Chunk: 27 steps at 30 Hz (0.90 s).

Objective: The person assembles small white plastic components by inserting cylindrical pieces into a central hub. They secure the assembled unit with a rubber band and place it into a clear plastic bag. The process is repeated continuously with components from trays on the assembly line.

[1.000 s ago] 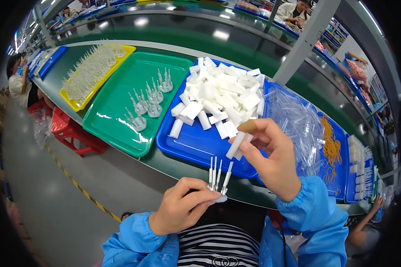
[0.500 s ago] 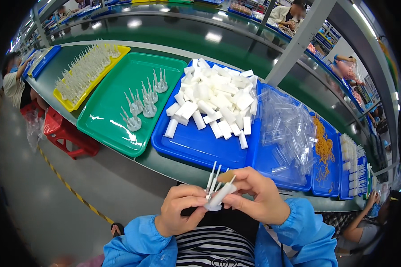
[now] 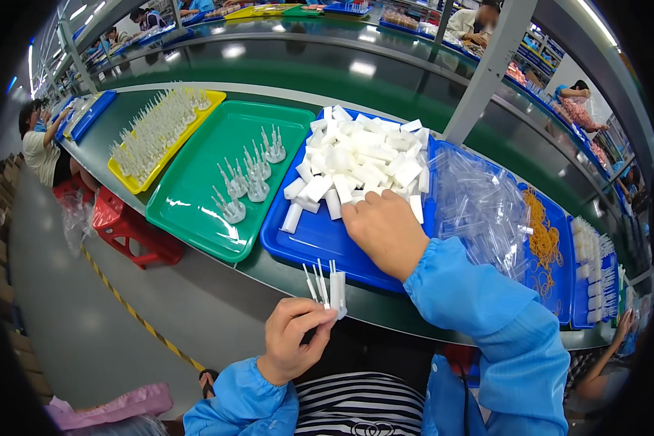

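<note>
My left hand pinches a small white pronged piece by its base, above the table's near edge. The thin prongs point upward, and a thicker white sleeve stands around the right side of it. My right hand is over the front of a heap of white foam blocks in a blue tray. Its fingers are curled down against the blocks; what lies between them is hidden. Several similar pronged pieces stand upright in a green tray to the left.
A yellow tray full of pronged pieces stands far left. To the right are clear plastic tubes, orange rubber bands and a blue tray of white assembled pieces. A metal post rises behind; red stools stand left.
My right hand has left the pronged piece and moved forward to the foam blocks. My left hand keeps hold of the piece, now more upright and slightly further left.
</note>
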Tool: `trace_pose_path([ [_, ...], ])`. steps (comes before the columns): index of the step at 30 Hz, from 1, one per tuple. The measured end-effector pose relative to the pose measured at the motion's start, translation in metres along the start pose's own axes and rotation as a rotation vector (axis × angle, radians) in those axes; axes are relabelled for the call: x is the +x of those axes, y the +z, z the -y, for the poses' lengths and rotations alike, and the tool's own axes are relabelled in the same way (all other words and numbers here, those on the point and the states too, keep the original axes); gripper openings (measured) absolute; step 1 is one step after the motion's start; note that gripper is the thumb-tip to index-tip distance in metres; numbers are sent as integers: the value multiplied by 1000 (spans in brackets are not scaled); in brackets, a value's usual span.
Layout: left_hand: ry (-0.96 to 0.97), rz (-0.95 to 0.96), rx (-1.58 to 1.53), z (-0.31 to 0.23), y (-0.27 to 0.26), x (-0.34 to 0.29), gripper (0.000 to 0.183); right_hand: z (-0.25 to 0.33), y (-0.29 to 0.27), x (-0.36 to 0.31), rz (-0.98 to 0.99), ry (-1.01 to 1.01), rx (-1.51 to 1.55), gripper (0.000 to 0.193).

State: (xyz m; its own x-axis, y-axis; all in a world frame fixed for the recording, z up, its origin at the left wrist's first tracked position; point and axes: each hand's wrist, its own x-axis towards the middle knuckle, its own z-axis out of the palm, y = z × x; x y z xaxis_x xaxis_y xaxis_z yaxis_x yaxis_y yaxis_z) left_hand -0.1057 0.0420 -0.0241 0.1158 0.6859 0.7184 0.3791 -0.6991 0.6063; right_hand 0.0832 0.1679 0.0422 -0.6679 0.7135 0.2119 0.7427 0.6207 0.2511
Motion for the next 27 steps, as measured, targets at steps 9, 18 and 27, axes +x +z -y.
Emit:
trace_pose_path([
  [9, 29, 118, -14, -13, 0, 6, 36, -8, -18, -29, 3, 356, 816, 23],
  [18, 76, 193, -1, -20, 6, 17, 42, 8, -51, -74, -43, 449, 1525, 23],
  [27, 117, 242, 73, -15, 13, 22, 38, 2, -51, -84, 81, 379, 1550, 25],
])
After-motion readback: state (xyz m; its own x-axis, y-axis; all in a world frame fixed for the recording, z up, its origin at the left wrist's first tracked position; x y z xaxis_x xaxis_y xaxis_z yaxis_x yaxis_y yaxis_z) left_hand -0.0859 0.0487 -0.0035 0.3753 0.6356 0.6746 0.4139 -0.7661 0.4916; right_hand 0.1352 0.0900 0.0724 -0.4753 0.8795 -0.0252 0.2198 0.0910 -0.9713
